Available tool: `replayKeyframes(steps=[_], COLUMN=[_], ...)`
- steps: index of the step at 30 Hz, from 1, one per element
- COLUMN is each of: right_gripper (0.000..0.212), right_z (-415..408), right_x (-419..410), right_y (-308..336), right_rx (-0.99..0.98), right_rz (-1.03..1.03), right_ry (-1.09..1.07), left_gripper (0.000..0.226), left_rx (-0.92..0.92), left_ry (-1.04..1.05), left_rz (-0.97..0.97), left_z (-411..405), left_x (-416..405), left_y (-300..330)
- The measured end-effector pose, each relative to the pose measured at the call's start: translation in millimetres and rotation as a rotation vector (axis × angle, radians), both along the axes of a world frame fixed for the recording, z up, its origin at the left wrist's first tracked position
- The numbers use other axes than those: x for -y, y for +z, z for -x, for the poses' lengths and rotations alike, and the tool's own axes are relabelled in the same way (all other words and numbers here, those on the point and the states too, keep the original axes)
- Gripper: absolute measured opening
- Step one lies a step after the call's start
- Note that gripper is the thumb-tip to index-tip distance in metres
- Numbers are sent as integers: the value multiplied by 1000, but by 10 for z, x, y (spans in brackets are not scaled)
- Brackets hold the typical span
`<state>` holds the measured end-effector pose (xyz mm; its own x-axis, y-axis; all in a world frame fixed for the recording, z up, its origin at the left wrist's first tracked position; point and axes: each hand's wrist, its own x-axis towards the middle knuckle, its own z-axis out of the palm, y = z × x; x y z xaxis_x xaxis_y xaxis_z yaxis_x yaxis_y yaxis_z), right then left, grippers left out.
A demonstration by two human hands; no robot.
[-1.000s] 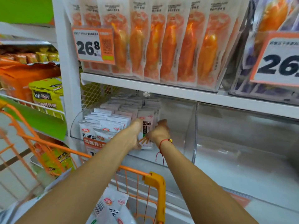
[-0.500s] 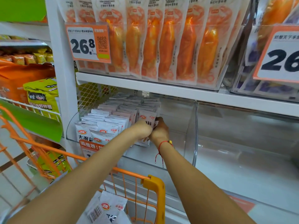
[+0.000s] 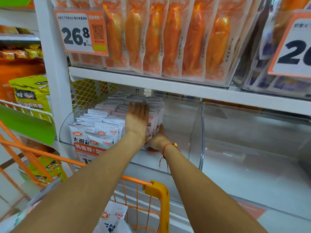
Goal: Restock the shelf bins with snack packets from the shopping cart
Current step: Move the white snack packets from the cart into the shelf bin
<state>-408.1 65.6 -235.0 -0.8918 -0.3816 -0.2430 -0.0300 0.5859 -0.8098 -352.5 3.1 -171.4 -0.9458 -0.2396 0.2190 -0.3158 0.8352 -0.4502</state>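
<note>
While both arms are reaching over the cart, the scene is running near to far like this:

Shopping cart [image 3: 156, 195]: sitting nearest, its orange rim just below the shelf; white snack packets [image 3: 114, 217] are still waiting inside, so restocking looks unfinished.

Right hand [image 3: 155, 140]: gripping the lower edge of the rightmost row of packets [image 3: 152, 125] near the front edge of the clear bin [image 3: 195, 132], seemingly bracing them upright.

Left hand [image 3: 137, 118]: lying flat with fingers straight on the packet tops, likely pressing the rows back and level.

Stocked packets [image 3: 101, 125]: standing in tight rows filling the bin's left side; its right side is showing bare.

Neighbouring bin [image 3: 252, 148]: sitting to the right, no packets showing in it.

Upper shelf [image 3: 151, 84]: carrying orange pouches [image 3: 168, 39] behind a price tag [image 3: 82, 32].
</note>
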Motion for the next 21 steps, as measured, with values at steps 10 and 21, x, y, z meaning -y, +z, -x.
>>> replayKeyframes(steps=[10,21], right_gripper=[84,65], right_z=[65,-24], right_x=[-60,-50], right_y=[-4,55], right_rx=[27,-66], right_rz=[2,176], right_ry=[67,-165], left_gripper=[83,88], left_rx=[-29,27], left_ry=[44,50], left_rz=[-4,6], left_z=[64,-9], left_x=[-19,-22], left_y=[-43,108])
